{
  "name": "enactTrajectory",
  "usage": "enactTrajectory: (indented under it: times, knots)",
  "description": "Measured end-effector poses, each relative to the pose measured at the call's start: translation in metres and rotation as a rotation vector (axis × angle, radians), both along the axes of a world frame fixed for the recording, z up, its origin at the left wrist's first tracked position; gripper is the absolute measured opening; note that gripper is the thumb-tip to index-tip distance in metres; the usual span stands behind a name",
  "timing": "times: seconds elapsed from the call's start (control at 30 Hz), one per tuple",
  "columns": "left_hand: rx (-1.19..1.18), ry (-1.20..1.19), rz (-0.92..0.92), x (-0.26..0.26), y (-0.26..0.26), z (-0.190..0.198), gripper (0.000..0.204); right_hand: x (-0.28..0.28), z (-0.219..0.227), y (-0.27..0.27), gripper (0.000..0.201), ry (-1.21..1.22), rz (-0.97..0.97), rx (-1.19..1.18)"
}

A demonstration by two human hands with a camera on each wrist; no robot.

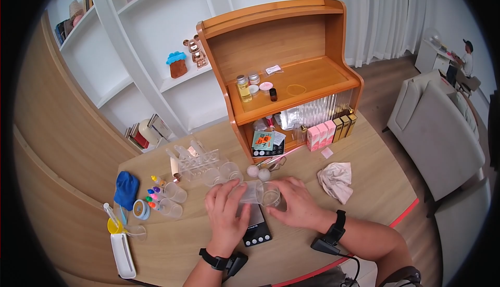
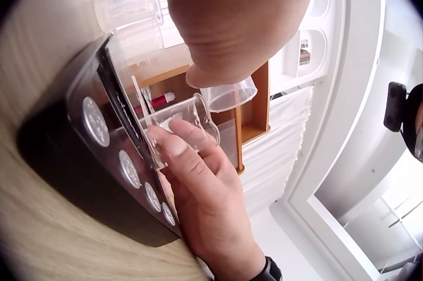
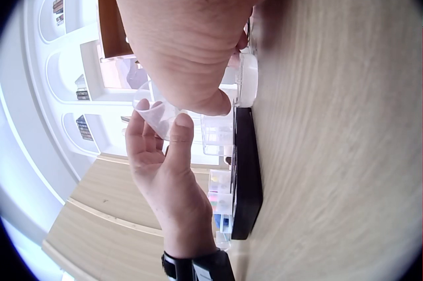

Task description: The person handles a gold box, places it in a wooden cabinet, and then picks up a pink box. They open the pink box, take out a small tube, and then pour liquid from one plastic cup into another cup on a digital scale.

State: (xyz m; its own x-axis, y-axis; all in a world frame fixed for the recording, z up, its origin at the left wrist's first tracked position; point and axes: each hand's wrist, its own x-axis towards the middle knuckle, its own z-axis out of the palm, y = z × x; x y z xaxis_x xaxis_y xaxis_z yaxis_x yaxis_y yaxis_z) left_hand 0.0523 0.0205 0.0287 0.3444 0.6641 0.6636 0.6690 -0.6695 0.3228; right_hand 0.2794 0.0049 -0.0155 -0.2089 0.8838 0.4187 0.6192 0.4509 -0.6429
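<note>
My left hand (image 1: 225, 213) grips a clear plastic cup (image 1: 251, 193), tipped sideways with its mouth toward the right. Fingers and thumb lie on opposite sides of this cup (image 3: 157, 119) in the right wrist view. Close beside its rim is a clear glass beaker (image 1: 271, 197), held by my right hand (image 1: 298, 203) between thumb and fingers. The beaker (image 2: 188, 119) stands with its mouth up near the black digital scale (image 1: 257, 231), whose round silver buttons (image 2: 130, 169) face me. I cannot tell what is inside the cup.
Clear cups (image 1: 230, 171) and a test tube rack (image 1: 200, 164) stand behind my left hand. Two pale balls (image 1: 264, 174) lie before the wooden shelf (image 1: 284, 111). Small dropper bottles (image 1: 154, 190) and a white tray (image 1: 123, 256) are left; a crumpled cloth (image 1: 336, 182) is right.
</note>
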Motion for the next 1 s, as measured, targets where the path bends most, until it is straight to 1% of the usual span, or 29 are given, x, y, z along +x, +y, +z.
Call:
enactTrajectory:
  times: [0.4, 0.47, 1.0]
  knots:
    - [0.029, 0.02, -0.003, 0.003, -0.0001, -0.0006, 0.07, 0.0007, 0.0028, -0.001, 0.062, -0.004, 0.005, -0.019]
    - [0.033, 0.026, 0.016, 0.003, 0.0001, -0.0015, 0.062, 0.0006, 0.0031, -0.0011, 0.062, -0.005, 0.003, -0.017]
    - [0.043, 0.032, 0.019, 0.0036, -0.0002, -0.0006, 0.064, -0.0006, -0.0001, 0.0001, 0.064, 0.004, -0.001, 0.002]
